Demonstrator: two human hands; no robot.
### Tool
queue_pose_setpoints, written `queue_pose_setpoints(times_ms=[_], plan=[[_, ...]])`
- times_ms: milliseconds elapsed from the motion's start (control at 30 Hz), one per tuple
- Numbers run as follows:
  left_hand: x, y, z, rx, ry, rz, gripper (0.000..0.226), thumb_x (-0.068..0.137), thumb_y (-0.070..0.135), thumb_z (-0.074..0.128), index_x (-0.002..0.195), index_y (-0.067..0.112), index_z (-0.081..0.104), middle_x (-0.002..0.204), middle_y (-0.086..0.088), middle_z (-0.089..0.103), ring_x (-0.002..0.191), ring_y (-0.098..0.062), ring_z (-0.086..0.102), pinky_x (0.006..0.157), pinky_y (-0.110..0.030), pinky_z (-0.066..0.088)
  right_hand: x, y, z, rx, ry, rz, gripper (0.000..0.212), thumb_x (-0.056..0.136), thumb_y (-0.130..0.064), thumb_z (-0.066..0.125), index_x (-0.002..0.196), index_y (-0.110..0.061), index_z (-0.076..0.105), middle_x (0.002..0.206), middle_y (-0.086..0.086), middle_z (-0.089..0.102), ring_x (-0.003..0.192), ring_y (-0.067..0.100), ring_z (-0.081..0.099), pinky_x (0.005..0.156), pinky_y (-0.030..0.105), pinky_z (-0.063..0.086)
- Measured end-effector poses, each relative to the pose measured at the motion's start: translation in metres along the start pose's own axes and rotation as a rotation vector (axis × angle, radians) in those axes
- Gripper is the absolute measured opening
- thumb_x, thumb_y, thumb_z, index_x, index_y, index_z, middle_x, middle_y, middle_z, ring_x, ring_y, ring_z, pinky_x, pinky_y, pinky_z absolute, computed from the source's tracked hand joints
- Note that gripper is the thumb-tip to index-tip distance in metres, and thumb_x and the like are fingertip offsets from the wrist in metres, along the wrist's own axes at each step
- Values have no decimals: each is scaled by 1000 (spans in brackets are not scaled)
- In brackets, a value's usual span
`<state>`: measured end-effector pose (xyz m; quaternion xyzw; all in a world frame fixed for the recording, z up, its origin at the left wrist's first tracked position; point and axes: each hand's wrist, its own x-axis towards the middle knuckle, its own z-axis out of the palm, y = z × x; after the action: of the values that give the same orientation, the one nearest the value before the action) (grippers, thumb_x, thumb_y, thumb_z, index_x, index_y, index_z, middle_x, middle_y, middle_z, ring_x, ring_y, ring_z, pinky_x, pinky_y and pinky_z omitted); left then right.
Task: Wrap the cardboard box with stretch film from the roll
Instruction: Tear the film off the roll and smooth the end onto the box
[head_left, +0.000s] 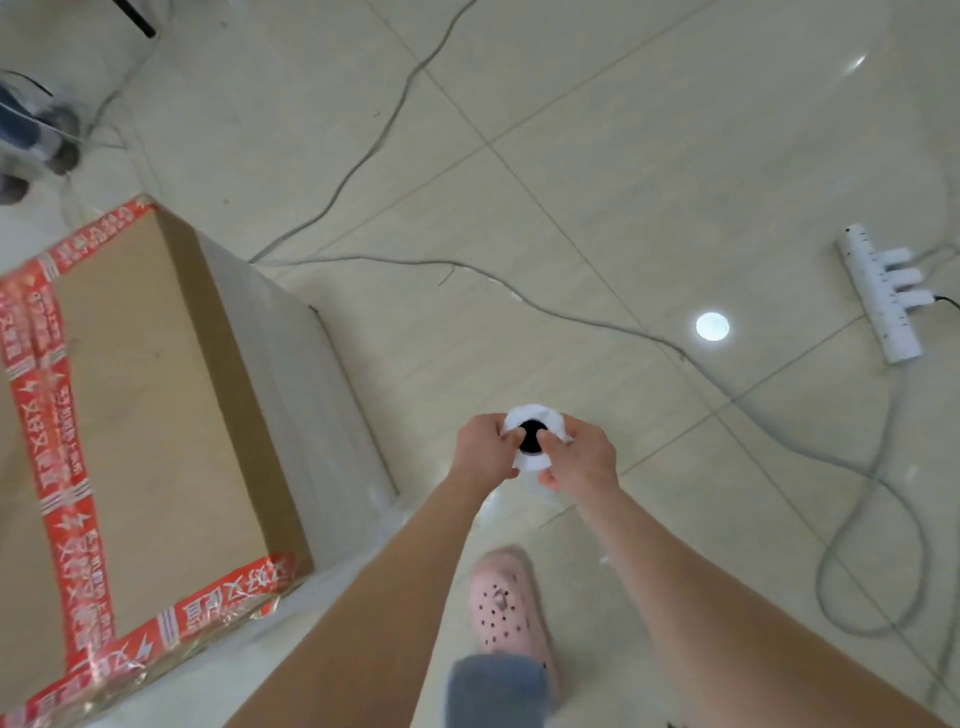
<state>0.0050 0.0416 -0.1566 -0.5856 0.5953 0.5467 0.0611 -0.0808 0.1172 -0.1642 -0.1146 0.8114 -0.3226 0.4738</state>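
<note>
A large cardboard box (140, 395) with red printed tape along its edges stands on the floor at the left. Its right side (291, 374) is covered by cloudy stretch film. The white film roll (535, 423) with a dark core is held upright, seen from its top end, to the right of the box. My left hand (483, 447) grips the roll's left side, thumb at the core. My right hand (584, 460) grips its right side. A film sheet runs from the roll toward the box's near right corner (387, 499).
Grey cables (571, 317) snake over the tiled floor ahead and to the right. A white power strip (880, 296) lies at the right. My foot in a pink perforated shoe (506, 608) is below the hands. Another person's feet (47, 140) are at the far left.
</note>
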Motion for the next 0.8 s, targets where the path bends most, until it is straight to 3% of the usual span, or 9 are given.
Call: queue_pose_setpoints(times_ms=[133,267,400,567,700,800], plan=[[20,19,-1,113,-8,-80,12,84,9,51,87,5,61,84,-11,65,69,-30,66,69,-45,59,16,-20,0,20,3,81,17,85,-10,53,85,-24,62,84,3,65,84,32,67,76,47,57],[49,51,-8,167,6,-90,22,78,13,53,96,11,66,89,-9,71,80,-31,68,70,-43,58,45,-50,-2,5,86,160,15,78,-9,55,77,-23,60,79,4,64,81,33,66,73,49,56],[79,88,-29,185,22,-81,21,78,12,53,94,13,67,88,-8,70,81,-29,68,72,-39,58,79,-89,-9,-108,78,102,14,78,-11,53,84,-18,64,83,4,66,78,30,67,69,47,58],[115,120,-41,166,57,-36,24,77,11,54,96,9,69,88,-11,71,81,-32,67,72,-41,58,120,-126,-21,-194,51,19,20,80,-4,47,88,-11,65,83,5,67,54,26,68,64,46,58],[125,133,-37,105,105,-15,22,82,13,56,101,10,68,97,-12,70,81,-33,67,75,-42,56,143,-137,-37,-221,18,22,30,84,-9,45,104,-17,65,99,2,67,55,22,69,66,35,58],[117,136,-27,101,130,-32,26,87,14,54,111,13,66,106,-8,69,89,-28,63,78,-33,50,143,-133,-45,-182,-41,54,26,86,-9,46,104,-19,63,100,4,67,68,26,70,68,37,59]])
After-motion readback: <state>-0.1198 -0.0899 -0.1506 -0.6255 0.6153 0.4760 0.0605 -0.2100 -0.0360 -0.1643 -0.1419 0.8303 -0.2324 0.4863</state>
